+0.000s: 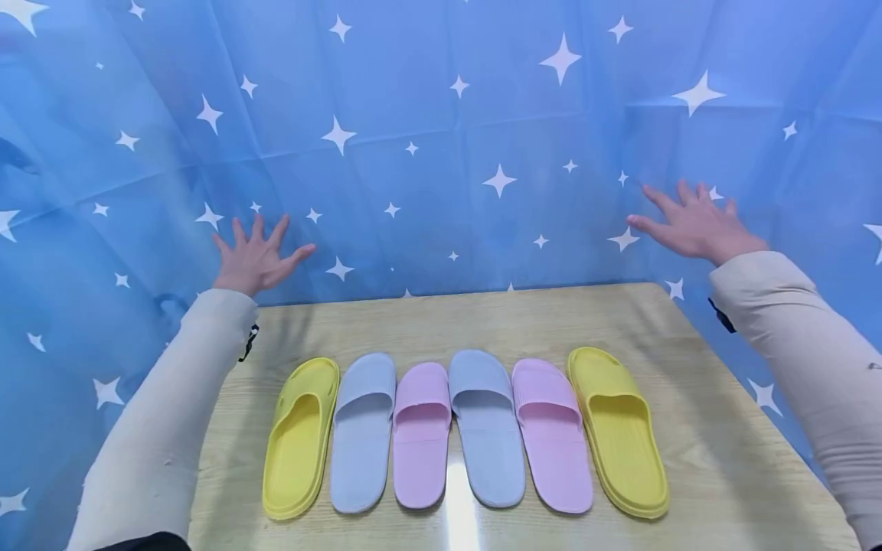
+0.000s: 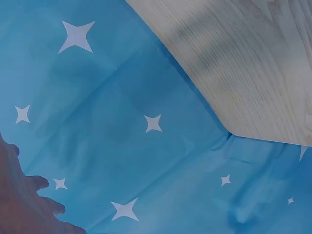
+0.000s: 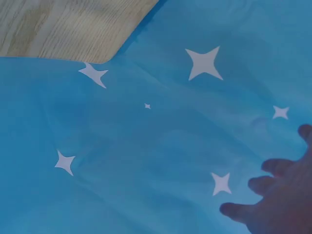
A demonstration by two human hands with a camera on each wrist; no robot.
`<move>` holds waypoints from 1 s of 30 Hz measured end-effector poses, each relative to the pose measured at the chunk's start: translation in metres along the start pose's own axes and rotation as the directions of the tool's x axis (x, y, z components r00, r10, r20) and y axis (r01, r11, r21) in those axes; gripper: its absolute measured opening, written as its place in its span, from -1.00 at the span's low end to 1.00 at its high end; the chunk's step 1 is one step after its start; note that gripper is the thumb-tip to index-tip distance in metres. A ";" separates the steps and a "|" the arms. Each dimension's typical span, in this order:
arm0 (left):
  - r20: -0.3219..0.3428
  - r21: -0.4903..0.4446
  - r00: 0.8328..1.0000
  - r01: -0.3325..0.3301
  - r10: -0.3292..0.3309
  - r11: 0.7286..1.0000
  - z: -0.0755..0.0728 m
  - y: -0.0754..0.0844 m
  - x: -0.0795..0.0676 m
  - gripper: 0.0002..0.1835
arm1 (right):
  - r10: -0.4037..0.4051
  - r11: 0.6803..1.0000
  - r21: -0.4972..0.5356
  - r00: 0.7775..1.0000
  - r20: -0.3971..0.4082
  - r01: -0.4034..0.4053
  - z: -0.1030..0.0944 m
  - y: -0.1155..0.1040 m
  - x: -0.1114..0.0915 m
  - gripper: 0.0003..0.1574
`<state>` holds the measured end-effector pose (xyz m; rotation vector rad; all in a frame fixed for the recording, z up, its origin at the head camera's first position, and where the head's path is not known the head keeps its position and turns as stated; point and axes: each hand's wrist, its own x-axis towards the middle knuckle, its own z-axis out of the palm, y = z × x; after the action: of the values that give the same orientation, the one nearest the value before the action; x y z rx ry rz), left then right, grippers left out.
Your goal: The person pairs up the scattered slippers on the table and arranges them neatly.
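Your right hand (image 3: 282, 197) shows splayed at the lower right, partly cut off by the edge, before a blue cloth (image 3: 141, 141) printed with white stars (image 3: 204, 63), with a wood-grain tabletop (image 3: 73, 31) corner at upper left.

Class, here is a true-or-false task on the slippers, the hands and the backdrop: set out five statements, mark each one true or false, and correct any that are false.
1. Two yellow slippers, two blue slippers and two pink slippers lie on the table. True.
2. In the head view, the slippers at the two ends of the row are pink. False: they are yellow.
3. The left hand and the right hand both have their fingers spread. True.
4. The right hand holds a slipper. False: it holds nothing.
5. The cloth behind the table is blue with white stars. True.
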<state>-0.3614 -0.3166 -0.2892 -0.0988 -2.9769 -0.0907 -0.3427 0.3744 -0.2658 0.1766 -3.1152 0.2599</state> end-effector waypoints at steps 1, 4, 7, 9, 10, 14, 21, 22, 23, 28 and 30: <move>0.001 0.001 1.000 0.001 -0.001 1.000 0.000 0.000 0.000 0.10 | -0.002 1.000 0.004 1.000 0.007 0.002 0.000 0.001 0.000 0.12; 0.008 0.004 1.000 -0.006 0.006 1.000 0.001 0.001 0.002 0.10 | -0.001 1.000 0.012 1.000 0.030 0.000 0.002 0.004 -0.002 0.11; 0.019 0.003 1.000 -0.017 0.017 1.000 0.003 0.002 0.003 0.10 | 0.007 1.000 0.027 0.999 0.036 -0.008 0.004 0.006 -0.005 0.11; 0.018 -0.005 1.000 -0.020 0.020 1.000 0.003 0.003 0.003 0.09 | 0.005 1.000 0.030 0.999 0.032 -0.006 0.005 0.007 -0.007 0.10; 0.015 -0.005 1.000 -0.020 0.020 1.000 0.003 0.003 0.003 0.09 | 0.000 1.000 0.028 1.000 0.030 -0.001 0.006 0.007 -0.008 0.10; -0.004 -0.004 1.000 -0.020 0.020 1.000 -0.001 0.004 -0.003 0.08 | -0.019 1.000 0.020 1.000 0.023 0.019 0.008 0.005 -0.013 0.08; -0.014 -0.047 1.000 -0.014 0.013 0.999 -0.008 0.002 -0.017 0.08 | -0.043 0.998 0.036 0.999 -0.015 0.043 0.013 0.001 -0.026 0.03; -0.016 -0.061 1.000 -0.012 0.011 0.998 -0.008 0.001 -0.020 0.08 | -0.049 0.998 0.035 0.999 -0.022 0.049 0.015 0.000 -0.028 0.03; -0.019 -0.077 1.000 -0.011 0.009 0.997 -0.008 0.000 -0.023 0.07 | -0.053 0.998 0.033 0.998 -0.029 0.054 0.017 -0.001 -0.030 0.03; -0.017 -0.133 1.000 -0.003 0.001 0.991 0.001 -0.006 -0.049 0.03 | -0.085 0.995 0.055 0.996 -0.019 0.086 0.030 -0.008 -0.043 0.04; -0.004 -0.137 1.000 0.000 0.000 0.991 0.005 -0.007 -0.062 0.03 | -0.107 0.992 0.061 0.994 0.001 0.106 0.037 -0.011 -0.048 0.04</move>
<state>-0.3013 -0.3271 -0.3052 -0.1149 -2.9640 -0.2959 -0.2933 0.3624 -0.3018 0.3435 -3.0910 0.3524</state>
